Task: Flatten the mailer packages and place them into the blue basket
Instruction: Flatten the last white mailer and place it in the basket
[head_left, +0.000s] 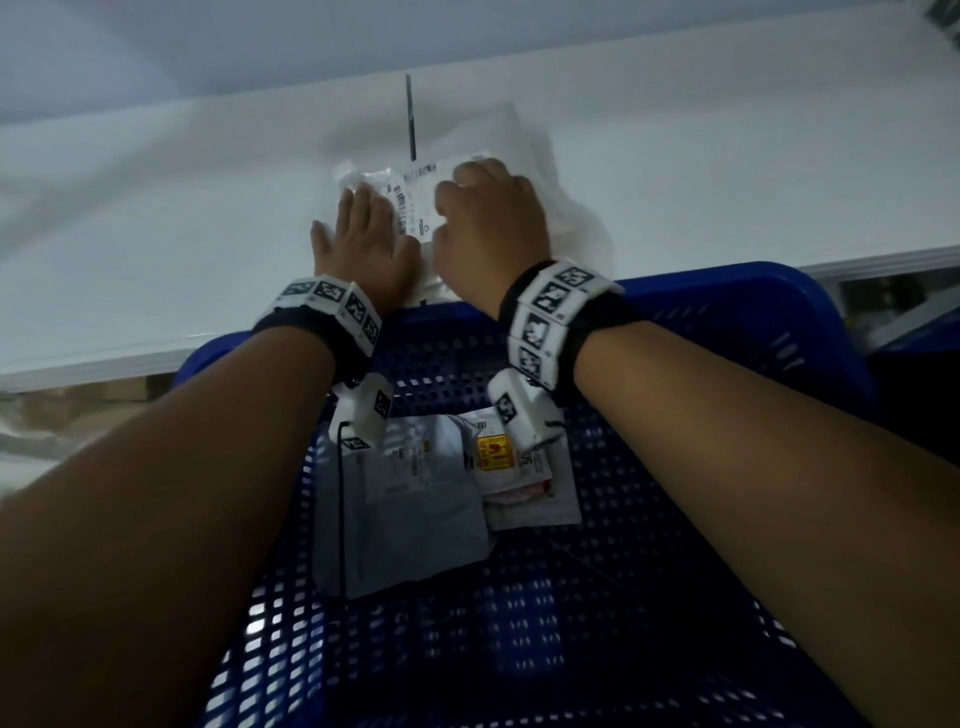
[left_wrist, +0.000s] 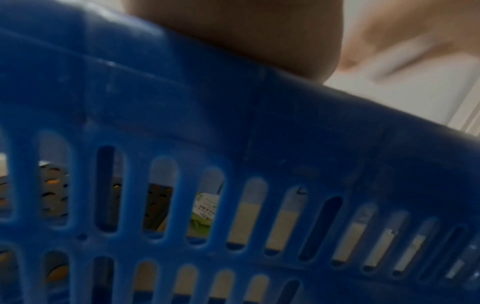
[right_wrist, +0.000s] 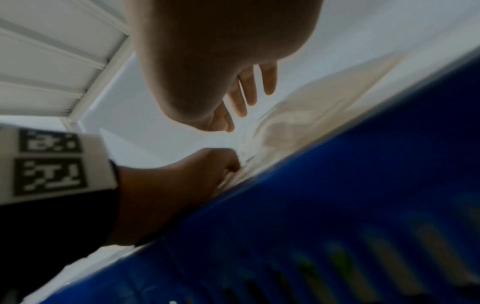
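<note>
Head view: we see a white mailer (head_left: 467, 171) lying on the white counter (head_left: 156, 208), just beyond the far rim of the blue basket (head_left: 753, 322). Our left hand (head_left: 363, 239) lies flat on its left part, fingers (head_left: 358, 205) straight. Our right hand (head_left: 488, 223) presses its right part with fingers curled under; whether they pinch the mailer we cannot tell. Two flat mailers (head_left: 415, 499) lie in the basket.

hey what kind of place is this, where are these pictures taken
Probably a parcel packing or sorting station: labelled mailers lie on a white table, and a blue basket at its edge holds more.
</note>
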